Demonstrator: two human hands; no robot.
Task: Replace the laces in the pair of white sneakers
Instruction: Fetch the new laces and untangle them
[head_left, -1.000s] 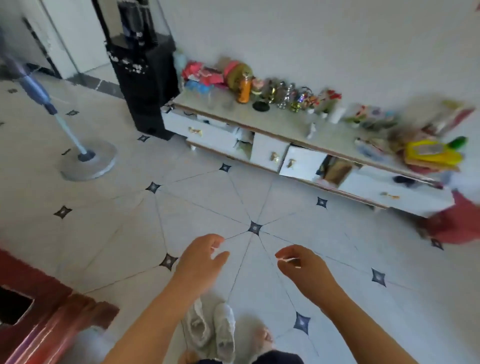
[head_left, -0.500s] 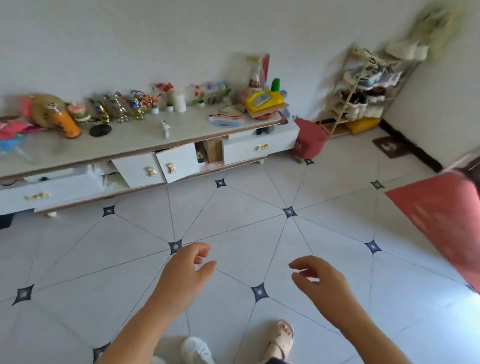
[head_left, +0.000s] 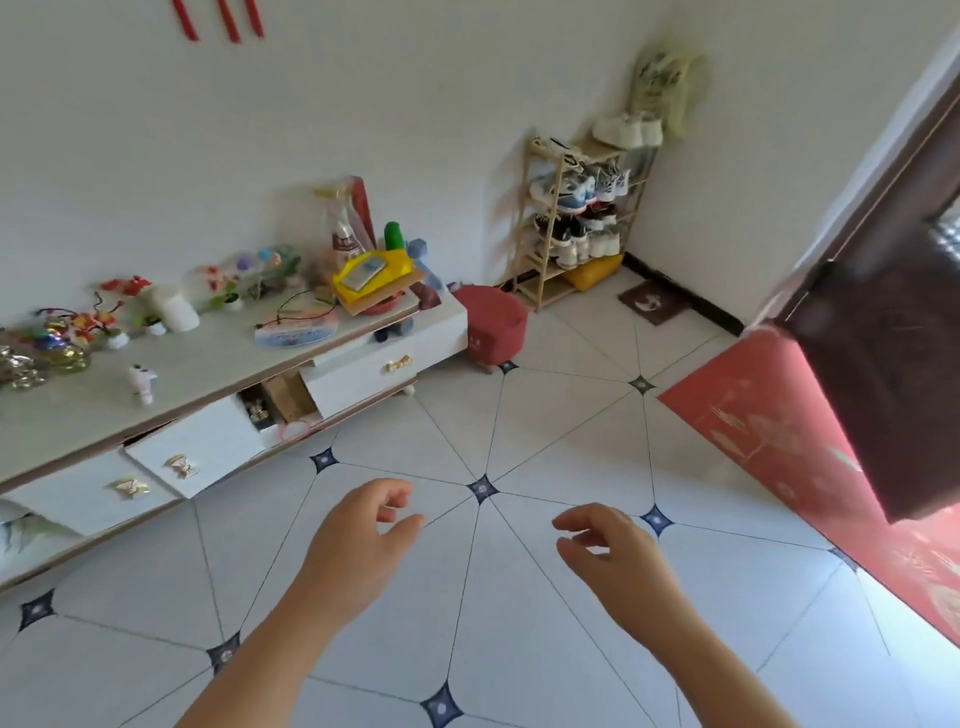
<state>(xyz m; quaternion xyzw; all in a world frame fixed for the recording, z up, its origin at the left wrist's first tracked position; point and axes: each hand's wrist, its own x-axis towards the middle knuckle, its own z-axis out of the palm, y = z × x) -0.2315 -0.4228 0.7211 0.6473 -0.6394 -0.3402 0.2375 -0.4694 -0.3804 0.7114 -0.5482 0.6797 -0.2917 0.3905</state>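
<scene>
Left hand (head_left: 358, 545) and right hand (head_left: 618, 556) out front over tiled floor (head_left: 519, 415), apart from each other, touching nothing. Fingers on both loosely curled, thumb near forefinger, nothing visible in either, no lace seen. Looks like a ready-to-pinch posture, so probably moving between steps rather than working. White sneakers for relacing: not under the hands, nowhere on the visible floor. Only candidates: white shoes (head_left: 626, 129) on top shelf of shoe rack (head_left: 525, 223) in far corner, well apart from the hands; no telling if task pair or just stored there. Other trainers stacked on lower shelves, so likely the general shoe spot. Desk (head_left: 208, 374) along left wall, top crowded with trinkets, bottles, yellow box (head_left: 374, 270). Drawers (head_left: 197, 457) hanging open, cardboard showing in one gap; possibly opened in a search for spare laces, guess only. Red stool (head_left: 493, 322) just beside desk end, between desk and rack. Red mat (head_left: 769, 436) and dark door (head_left: 872, 374) at right. View aimed across the room, not down at shoes, so step judged as looking or fetching, no threading under way. Progress unreadable from here. Next: find laces, bring hands to the shoes, fine pinch on lace tip.
</scene>
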